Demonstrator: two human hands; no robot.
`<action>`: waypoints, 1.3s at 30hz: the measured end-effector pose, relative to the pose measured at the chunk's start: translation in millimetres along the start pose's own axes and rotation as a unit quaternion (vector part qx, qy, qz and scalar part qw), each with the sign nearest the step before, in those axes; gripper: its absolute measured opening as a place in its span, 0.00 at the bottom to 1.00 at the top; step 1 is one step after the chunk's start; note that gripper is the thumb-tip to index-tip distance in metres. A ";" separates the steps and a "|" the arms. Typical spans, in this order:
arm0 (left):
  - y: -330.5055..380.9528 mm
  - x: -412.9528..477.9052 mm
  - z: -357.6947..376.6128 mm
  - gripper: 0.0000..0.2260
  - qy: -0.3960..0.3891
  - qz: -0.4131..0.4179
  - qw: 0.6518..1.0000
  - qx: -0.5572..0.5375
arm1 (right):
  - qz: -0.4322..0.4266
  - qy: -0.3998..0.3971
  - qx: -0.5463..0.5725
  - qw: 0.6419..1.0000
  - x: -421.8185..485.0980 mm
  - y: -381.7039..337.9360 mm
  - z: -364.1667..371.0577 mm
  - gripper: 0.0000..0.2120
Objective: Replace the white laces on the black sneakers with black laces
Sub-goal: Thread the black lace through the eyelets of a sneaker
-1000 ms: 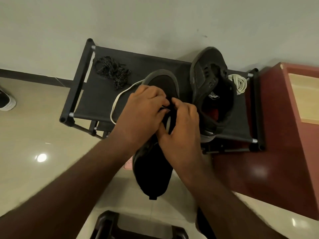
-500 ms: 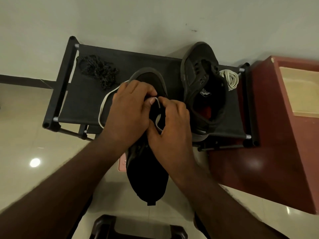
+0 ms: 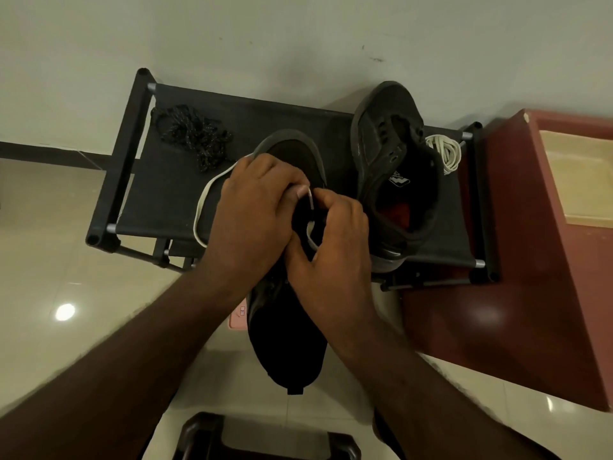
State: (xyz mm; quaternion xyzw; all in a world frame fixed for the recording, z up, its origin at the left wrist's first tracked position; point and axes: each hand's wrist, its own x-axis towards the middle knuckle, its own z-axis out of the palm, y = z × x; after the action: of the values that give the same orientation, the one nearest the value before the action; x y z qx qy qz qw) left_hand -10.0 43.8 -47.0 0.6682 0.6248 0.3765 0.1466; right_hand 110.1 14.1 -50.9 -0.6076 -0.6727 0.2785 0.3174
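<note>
1. L hand: fingers curled over the throat of the near sneaker, thumb tip pinching the white lace; palm side hidden.
2. R hand: touching the L hand, fingers curled, tips pinching the same lace where a short stretch shows between the two hands.
3. Near sneaker: black, toe on the bench, heel w/ pull tab overhanging the near edge above the floor.
4. White lace: a long loop runs out left from under the L hand, across the bench fabric & back.
5. Far sneaker: black, unlaced, tipped on its side at the bench's right end, opening twd the viewer.
6. Coiled white lace: just right of the far sneaker, near the bench's far right corner.
7. Black laces: speckled bundle at the far left of the bench, apart from both sneakers.
8. Red cabinet: right of the bench, against it.
9. Wall: behind the bench.
</note>
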 end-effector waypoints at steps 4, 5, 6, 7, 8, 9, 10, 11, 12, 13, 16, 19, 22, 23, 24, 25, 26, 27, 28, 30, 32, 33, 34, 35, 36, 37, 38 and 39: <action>10.9 1.1 -0.7 0.06 0.028 -0.078 0.993 -0.087 | 0.002 -0.003 -0.002 1.000 2.5 0.2 -1.6 0.22; 10.5 1.8 -2.2 0.09 0.008 -0.066 0.994 -0.087 | 0.001 -0.003 -0.001 1.000 2.7 0.2 -1.9 0.22; 8.5 2.4 -3.8 0.12 -0.021 -0.043 0.996 -0.077 | 0.002 -0.003 0.000 1.000 2.8 0.1 -1.9 0.21; 5.5 2.7 -5.6 0.15 -0.052 -0.016 0.997 -0.058 | 0.003 -0.002 0.001 1.000 2.7 -0.1 -1.9 0.20; 2.7 2.8 -7.2 0.16 -0.077 0.008 0.996 -0.037 | 0.006 -0.002 0.002 1.000 2.6 -0.3 -1.7 0.19; 0.1 3.0 -8.4 0.16 -0.093 0.027 0.995 -0.019 | 0.010 -0.002 0.003 1.000 2.6 -0.6 -1.4 0.19; -2.3 3.3 -8.8 0.15 -0.102 0.040 0.994 -0.003 | 0.013 -0.002 0.004 1.000 2.5 -0.7 -1.0 0.20; -3.5 3.8 -9.0 0.16 -0.106 0.047 0.993 0.008 | 0.013 -0.003 0.005 1.000 2.3 -0.7 -0.7 0.20; -3.7 4.0 -8.6 0.16 -0.107 0.048 0.993 0.015 | 0.012 -0.004 0.006 1.000 2.0 -0.6 -0.4 0.20; -3.1 4.3 -8.1 0.16 -0.105 0.046 0.993 0.020 | 0.010 -0.004 0.006 1.000 1.6 -0.4 -0.5 0.21; 0.1 6.0 -6.9 0.17 -0.095 0.042 0.994 0.036 | 0.008 -0.004 0.007 1.000 1.3 0.4 -0.8 0.21; 1.5 7.2 -6.0 0.17 -0.093 0.051 0.993 0.058 | 0.004 0.003 0.005 1.000 1.7 1.3 -0.5 0.21; 0.9 6.4 -3.7 0.17 -0.089 0.050 0.990 0.094 | 0.002 0.005 0.010 1.000 1.7 1.9 -0.2 0.20; 0.9 6.0 -2.9 0.17 -0.090 0.046 0.989 0.108 | 0.004 0.003 0.013 1.000 2.0 2.1 -0.2 0.19; 0.8 5.6 -2.4 0.17 -0.091 0.043 0.988 0.119 | 0.005 0.002 0.016 1.000 2.1 2.1 -0.4 0.19; 1.3 5.3 -2.4 0.15 -0.090 0.041 0.987 0.126 | 0.005 0.002 0.017 1.000 2.1 2.2 -0.5 0.19; 1.1 4.9 -2.4 0.13 -0.087 0.041 0.987 0.129 | 0.003 0.005 0.018 1.000 1.8 2.0 -0.6 0.20; 1.7 4.2 -2.6 0.10 -0.083 0.040 0.988 0.128 | 0.001 0.010 0.019 1.000 1.5 1.8 -0.6 0.20; 2.1 3.7 -2.9 0.06 -0.079 0.038 0.989 0.122 | -0.001 0.013 0.020 1.000 1.1 1.7 -0.6 0.20; 3.4 2.1 -3.2 0.01 -0.062 0.024 0.994 0.083 | -0.001 0.015 0.022 1.000 0.2 1.4 -0.7 0.22; 6.8 3.7 -5.9 0.04 -0.020 -0.040 0.999 -0.021 | 0.000 0.015 0.026 1.000 -0.3 1.9 -1.1 0.25; 8.7 6.3 -9.0 0.04 0.006 -0.094 0.992 -0.078 | 0.000 0.017 0.028 0.999 -0.2 2.5 -1.0 0.25; 10.2 8.9 -11.7 0.03 0.027 -0.156 0.980 -0.124 | -0.001 0.019 0.028 0.999 -0.2 3.1 -0.8 0.26; 10.3 11.4 -14.5 0.02 0.044 -0.210 0.963 -0.162 | -0.002 0.022 0.027 0.999 0.0 3.6 -0.5 0.26; 8.7 13.1 -16.7 0.03 0.054 -0.240 0.950 -0.192 | -0.004 0.025 0.026 0.999 -0.2 3.8 0.2 0.26; 7.5 13.8 -18.9 0.05 0.055 -0.241 0.946 -0.209 | -0.006 0.028 0.024 0.999 -0.1 4.0 0.6 0.26; 7.2 13.5 -21.5 0.08 0.043 -0.213 0.954 -0.206 | -0.008 0.030 0.023 0.999 -0.4 4.0 1.0 0.26; 7.5 12.0 -22.8 0.12 0.018 -0.161 0.970 -0.182 | -0.007 0.029 0.025 0.999 -0.5 3.8 1.1 0.26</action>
State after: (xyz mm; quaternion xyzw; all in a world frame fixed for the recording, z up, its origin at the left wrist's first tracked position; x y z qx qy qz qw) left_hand -21.1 47.5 -22.9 0.5141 0.6477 0.4670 0.3132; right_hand 111.7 14.0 -54.6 -0.6027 -0.6602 0.2753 0.3538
